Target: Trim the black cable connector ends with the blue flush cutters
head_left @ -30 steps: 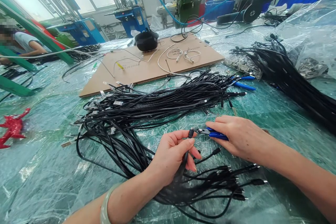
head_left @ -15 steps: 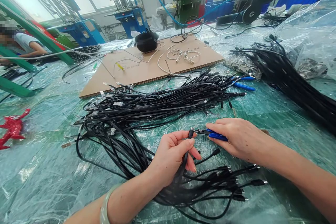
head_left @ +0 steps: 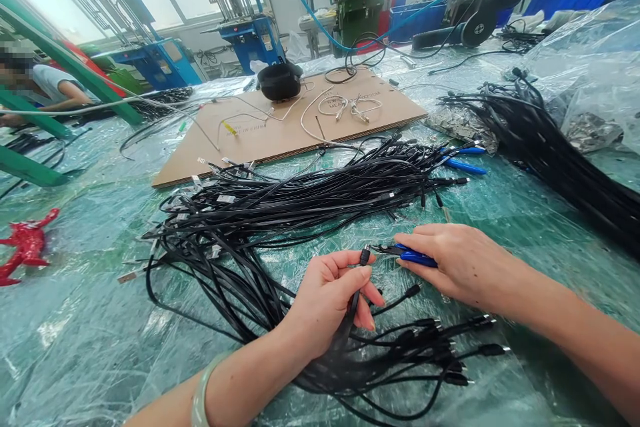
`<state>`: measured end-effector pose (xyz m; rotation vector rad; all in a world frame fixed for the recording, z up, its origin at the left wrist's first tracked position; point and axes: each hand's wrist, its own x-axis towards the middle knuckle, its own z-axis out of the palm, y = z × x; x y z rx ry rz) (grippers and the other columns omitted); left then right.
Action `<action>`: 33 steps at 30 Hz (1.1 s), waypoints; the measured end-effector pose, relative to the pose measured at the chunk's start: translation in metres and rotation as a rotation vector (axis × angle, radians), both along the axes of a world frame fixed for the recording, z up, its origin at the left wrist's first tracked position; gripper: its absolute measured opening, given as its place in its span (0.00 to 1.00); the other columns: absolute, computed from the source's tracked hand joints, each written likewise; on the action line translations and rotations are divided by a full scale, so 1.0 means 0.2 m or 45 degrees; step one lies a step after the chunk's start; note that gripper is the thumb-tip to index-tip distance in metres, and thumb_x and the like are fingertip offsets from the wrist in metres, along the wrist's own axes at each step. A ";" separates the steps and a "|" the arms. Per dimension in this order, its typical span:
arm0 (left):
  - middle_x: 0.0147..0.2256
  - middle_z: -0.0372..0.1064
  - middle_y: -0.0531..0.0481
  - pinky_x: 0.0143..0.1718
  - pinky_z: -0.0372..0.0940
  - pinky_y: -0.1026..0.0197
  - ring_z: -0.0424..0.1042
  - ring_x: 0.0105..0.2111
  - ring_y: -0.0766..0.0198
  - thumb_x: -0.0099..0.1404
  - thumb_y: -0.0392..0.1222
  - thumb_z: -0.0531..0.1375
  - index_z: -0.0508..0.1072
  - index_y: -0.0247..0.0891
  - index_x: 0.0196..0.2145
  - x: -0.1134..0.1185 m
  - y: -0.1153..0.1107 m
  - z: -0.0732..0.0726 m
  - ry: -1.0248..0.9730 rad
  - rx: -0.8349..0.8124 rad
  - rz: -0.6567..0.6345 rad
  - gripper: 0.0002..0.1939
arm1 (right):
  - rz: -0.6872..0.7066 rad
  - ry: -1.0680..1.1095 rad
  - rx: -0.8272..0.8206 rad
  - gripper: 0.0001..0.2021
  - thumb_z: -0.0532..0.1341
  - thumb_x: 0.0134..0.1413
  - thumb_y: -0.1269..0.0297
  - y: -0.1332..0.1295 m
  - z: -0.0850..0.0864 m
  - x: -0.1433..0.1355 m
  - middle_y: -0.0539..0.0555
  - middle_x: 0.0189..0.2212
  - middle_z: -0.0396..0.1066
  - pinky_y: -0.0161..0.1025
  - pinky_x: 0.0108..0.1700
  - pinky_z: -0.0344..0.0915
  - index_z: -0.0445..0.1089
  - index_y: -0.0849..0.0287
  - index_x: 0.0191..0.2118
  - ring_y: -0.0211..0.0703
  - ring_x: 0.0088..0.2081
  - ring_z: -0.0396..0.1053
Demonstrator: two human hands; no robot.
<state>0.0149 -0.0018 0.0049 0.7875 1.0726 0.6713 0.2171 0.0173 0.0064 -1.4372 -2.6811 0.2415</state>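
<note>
My left hand [head_left: 333,300] is closed on a black cable [head_left: 365,256], its connector end sticking up between thumb and forefinger. My right hand [head_left: 455,267] grips blue-handled flush cutters [head_left: 417,257]. Their jaws lie just right of the connector tip, apart from it by a small gap. Beneath my left hand spreads a bunch of black cables [head_left: 400,353], plug ends toward the right. Behind both hands lies a larger pile of black cables [head_left: 310,193], with silvery plugs at its left end. The inside of my right palm is hidden.
Brown cardboard sheets [head_left: 290,127] hold a black round container [head_left: 280,80] and white cables. Another blue-handled tool [head_left: 465,163] lies by the pile. A thick black cable bundle [head_left: 560,140] is at right, a red figure [head_left: 30,247] at left. A person [head_left: 50,87] sits at far left.
The cutters in my right hand have drawn slightly right, away from the connector. My left hand holds the cable in nearly the same place.
</note>
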 end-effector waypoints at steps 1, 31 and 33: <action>0.20 0.73 0.48 0.13 0.54 0.71 0.64 0.11 0.71 0.58 0.41 0.60 0.71 0.31 0.37 0.00 0.00 0.00 -0.001 -0.002 0.001 0.11 | 0.008 0.011 0.016 0.11 0.54 0.58 0.63 0.00 0.00 0.00 0.54 0.29 0.71 0.37 0.30 0.60 0.69 0.59 0.43 0.44 0.30 0.69; 0.20 0.73 0.48 0.13 0.55 0.72 0.64 0.11 0.71 0.59 0.40 0.60 0.71 0.31 0.37 0.01 0.00 0.00 0.023 0.018 0.002 0.11 | 0.012 0.042 0.016 0.10 0.54 0.58 0.63 0.00 -0.01 0.00 0.54 0.29 0.71 0.37 0.29 0.60 0.70 0.59 0.42 0.44 0.29 0.69; 0.20 0.73 0.48 0.13 0.55 0.72 0.64 0.11 0.71 0.59 0.40 0.60 0.71 0.31 0.37 0.00 0.00 0.00 0.020 0.016 0.003 0.10 | 0.018 0.032 0.040 0.11 0.55 0.58 0.63 0.00 0.00 0.00 0.55 0.30 0.71 0.37 0.29 0.60 0.70 0.60 0.42 0.44 0.30 0.69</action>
